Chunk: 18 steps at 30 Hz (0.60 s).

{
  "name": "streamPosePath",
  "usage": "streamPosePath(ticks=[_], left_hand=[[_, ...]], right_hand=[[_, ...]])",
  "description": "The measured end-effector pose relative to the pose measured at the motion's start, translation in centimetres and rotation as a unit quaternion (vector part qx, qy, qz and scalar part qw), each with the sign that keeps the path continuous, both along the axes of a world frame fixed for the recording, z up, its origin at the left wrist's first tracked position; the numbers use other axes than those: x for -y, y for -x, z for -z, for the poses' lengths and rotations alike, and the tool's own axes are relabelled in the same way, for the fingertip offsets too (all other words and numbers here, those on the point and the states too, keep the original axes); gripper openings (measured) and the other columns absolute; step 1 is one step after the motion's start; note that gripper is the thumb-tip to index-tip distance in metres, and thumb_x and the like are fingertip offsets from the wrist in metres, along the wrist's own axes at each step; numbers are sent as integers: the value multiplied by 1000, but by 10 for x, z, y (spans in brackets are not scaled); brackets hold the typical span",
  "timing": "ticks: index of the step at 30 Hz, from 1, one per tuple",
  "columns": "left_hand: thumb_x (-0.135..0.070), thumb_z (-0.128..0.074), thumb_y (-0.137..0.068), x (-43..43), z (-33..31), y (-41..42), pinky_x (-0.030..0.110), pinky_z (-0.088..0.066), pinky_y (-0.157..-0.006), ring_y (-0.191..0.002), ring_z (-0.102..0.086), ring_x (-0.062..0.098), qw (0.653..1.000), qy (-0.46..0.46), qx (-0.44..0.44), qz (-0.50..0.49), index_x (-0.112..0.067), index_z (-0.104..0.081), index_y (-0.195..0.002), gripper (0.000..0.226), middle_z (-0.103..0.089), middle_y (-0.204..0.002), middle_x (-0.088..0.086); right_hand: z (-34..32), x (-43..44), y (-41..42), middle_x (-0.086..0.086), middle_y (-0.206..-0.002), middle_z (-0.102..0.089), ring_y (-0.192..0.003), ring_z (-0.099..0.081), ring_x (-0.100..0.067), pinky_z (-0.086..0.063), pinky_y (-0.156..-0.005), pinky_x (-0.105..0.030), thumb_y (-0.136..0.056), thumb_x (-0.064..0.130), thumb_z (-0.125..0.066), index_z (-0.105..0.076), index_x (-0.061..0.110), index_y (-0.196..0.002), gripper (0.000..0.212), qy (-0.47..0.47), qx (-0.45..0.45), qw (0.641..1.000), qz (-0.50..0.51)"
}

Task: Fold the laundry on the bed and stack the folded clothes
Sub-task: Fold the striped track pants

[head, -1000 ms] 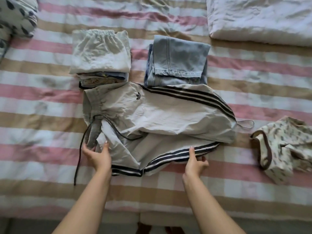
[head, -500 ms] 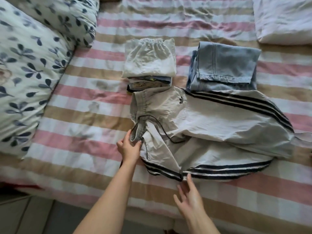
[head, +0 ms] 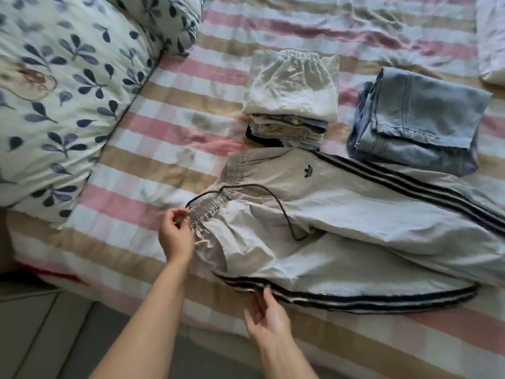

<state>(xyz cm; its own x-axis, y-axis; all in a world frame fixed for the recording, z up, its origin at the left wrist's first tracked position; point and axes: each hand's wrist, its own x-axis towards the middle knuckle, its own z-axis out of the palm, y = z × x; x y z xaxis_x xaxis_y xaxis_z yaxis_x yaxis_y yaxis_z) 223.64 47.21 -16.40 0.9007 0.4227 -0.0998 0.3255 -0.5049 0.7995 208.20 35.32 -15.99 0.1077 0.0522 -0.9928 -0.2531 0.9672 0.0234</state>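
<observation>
Head view: striped bed (head: 169, 127) (pillow (head: 68, 91) beside); left fingers (head: 175, 218) pinch trousers (head: 355, 214), right fingers (head: 269, 295) relaxed

A person is leaning over the striped bed sheet (head: 177, 105), where grey track pants (head: 355, 214) are lying spread out with their black side stripes showing. The left hand (head: 176, 236) is pinching the elastic waistband, and the black drawstring (head: 276, 203) is trailing loose across the fabric. The right hand (head: 269, 315) is touching the near striped edge with straight fingers. Beyond the pants two piles are sitting side by side: a stack of folded clothes (head: 292, 86) and folded jeans (head: 420, 119). A leaf-print duvet (head: 68, 91) is bunching up at the left.
</observation>
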Motion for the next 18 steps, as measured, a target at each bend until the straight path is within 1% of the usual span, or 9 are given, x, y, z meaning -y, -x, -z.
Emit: streamPosePath(ticks=[2, 5, 6, 8, 10, 12, 15, 17, 18], left_hand=[[8, -53, -83, -23, 6, -7, 21, -38, -74, -91, -58, 27, 998, -25, -31, -41, -3, -60, -93, 17, -64, -96, 14], [5, -52, -86, -45, 22, -17, 33, -41, -86, -102, -57, 33, 990, -54, -119, -55, 3, -59, -101, 17, -62, -108, 23], [3, -52, -86, -48, 25, -18, 36, -40, -90, -105, -55, 35, 985, -76, -146, -53, 3, -59, -103, 18, -61, -111, 24], [2, -53, -84, -40, 22, -15, 37, -33, -95, -113, -48, 38, 980, -131, -147, -38, 3, -58, -107, 24, -56, -117, 27], [8, -55, -79, -11, 11, 0, 35, -27, -98, -117, -42, 41, 985, -165, -47, 25, 5, -59, -106, 27, -51, -120, 28], [12, -58, -75, 33, -2, 25, 30, -25, -101, -116, -42, 38, 979, -156, 46, 119, 5, -61, -101, 27, -51, -118, 26], [12, -59, -76, 114, -17, 64, 23, -30, -99, -108, -47, 23, 955, -65, 87, 277, 0, -62, -98, 25, -56, -109, 15], [8, -57, -76, 164, -22, 85, 24, -38, -94, -101, -49, 17, 922, -15, 92, 375, -2, -63, -94, 21, -60, -101, 11], [6, -57, -75, 192, -24, 94, 23, -40, -91, -98, -50, 15, 903, -1, 93, 419, -3, -64, -92, 20, -61, -98, 10]], right_hand=[[5, -21, 1, -8, -101, -56, -88, -52, -21, -40, -60, -30, -89, 17, -60, -55, 15, -100, 12, -2, -27, 998, -60], [12, -36, -1, -11, -114, -58, -110, -52, -26, -37, -58, -28, -90, 17, -59, -56, 10, -116, 27, -16, -51, 993, -107], [15, -33, -1, -13, -111, -58, -108, -52, -27, -37, -57, -29, -90, 13, -58, -56, 7, -118, 29, -20, -57, 992, -114], [19, -18, 4, -16, -99, -56, -88, -52, -28, -41, -47, -30, -87, 5, -58, -55, 1, -118, 32, 6, -77, 989, -123], [19, 10, 16, -15, -82, -53, -67, -47, -24, -40, -40, -24, -86, -1, -55, -49, -3, -122, 37, 85, -90, 987, -100], [14, 49, 31, -10, -73, -48, -61, -44, -16, -36, -49, -26, -87, -4, -51, -43, 1, -128, 42, 187, -97, 976, -62], [5, 124, 54, -5, -75, -44, -62, -41, -11, -35, -50, -27, -89, -5, -46, -40, 4, -132, 44, 306, -112, 945, -12], [3, 173, 66, -6, -77, -47, -64, -43, -10, -39, -44, -20, -90, -6, -44, -43, 4, -130, 42, 363, -134, 922, 7], [2, 197, 73, -9, -82, -50, -66, -45, -11, -39, -46, -17, -89, -6, -45, -45, 4, -129, 41, 395, -148, 907, 14]])
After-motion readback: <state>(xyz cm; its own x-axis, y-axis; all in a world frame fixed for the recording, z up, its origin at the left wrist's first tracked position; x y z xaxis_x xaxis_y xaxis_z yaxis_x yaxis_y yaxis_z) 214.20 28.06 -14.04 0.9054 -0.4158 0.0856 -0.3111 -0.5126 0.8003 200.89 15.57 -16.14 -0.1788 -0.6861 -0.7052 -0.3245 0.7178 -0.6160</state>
